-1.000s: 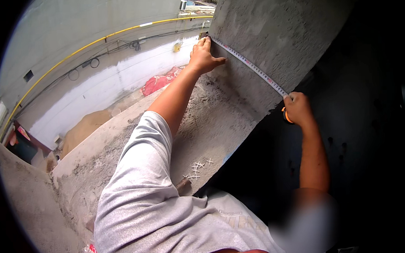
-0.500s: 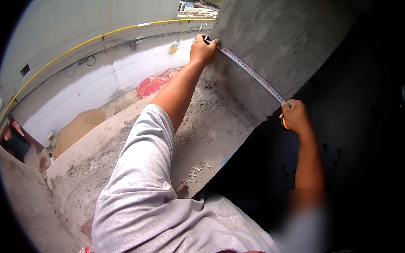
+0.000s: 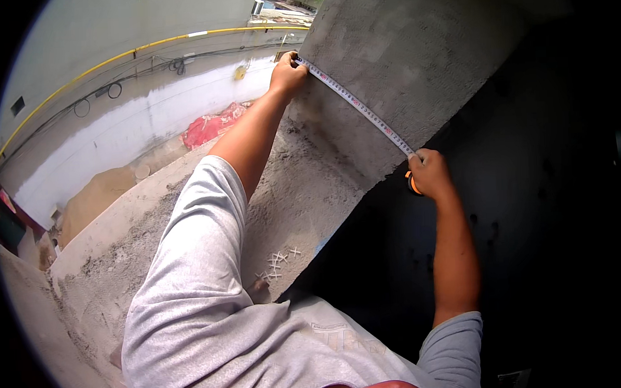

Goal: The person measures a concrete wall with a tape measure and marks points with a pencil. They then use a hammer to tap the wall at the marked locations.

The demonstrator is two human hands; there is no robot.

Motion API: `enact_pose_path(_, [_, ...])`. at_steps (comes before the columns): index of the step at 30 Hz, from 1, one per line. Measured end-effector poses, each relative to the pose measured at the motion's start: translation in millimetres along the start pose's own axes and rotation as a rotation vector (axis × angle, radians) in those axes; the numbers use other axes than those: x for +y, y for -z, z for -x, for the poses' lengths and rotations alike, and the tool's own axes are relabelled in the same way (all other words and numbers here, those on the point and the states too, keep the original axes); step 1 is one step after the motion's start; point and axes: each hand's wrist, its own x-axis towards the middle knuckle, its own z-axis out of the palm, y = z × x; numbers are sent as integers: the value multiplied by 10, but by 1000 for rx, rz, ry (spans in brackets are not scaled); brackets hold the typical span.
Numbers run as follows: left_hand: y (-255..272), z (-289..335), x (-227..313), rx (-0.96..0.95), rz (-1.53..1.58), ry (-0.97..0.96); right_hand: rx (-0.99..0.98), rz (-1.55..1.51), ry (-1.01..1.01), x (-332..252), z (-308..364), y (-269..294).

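A pale tape measure blade (image 3: 359, 105) is stretched across the side of a rough grey cement wall (image 3: 401, 47), sloping down from left to right. At the wall's outer left edge, my left hand (image 3: 289, 75) pinches the end of the blade. My right hand (image 3: 429, 173) grips the other end by the case, at the wall's dark right edge. Only an orange and black part of the tape measure case (image 3: 413, 183) shows below my right fingers; the palm hides the rest.
A rough cement ledge (image 3: 317, 187) runs beneath my arms, with several white cross-shaped tile spacers (image 3: 278, 259) on it. Beyond lie red sheeting (image 3: 212, 125), a sand heap (image 3: 95, 201) and a wall with a yellow pipe (image 3: 114, 57). Deep shadow fills the right side.
The whole scene, with both hands and the tape, has shifted left in view. The blade remains stretched between my hands along the wall, and both grips stay closed.
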Motion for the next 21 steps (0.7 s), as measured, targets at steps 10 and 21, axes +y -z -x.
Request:
enact_pose_path(10, [98, 139, 199, -24, -74, 42, 8, -19, 37, 70, -49, -46])
enact_pose_path(21, [35, 80, 100, 2, -149, 0, 12, -13, 22, 1, -6, -19])
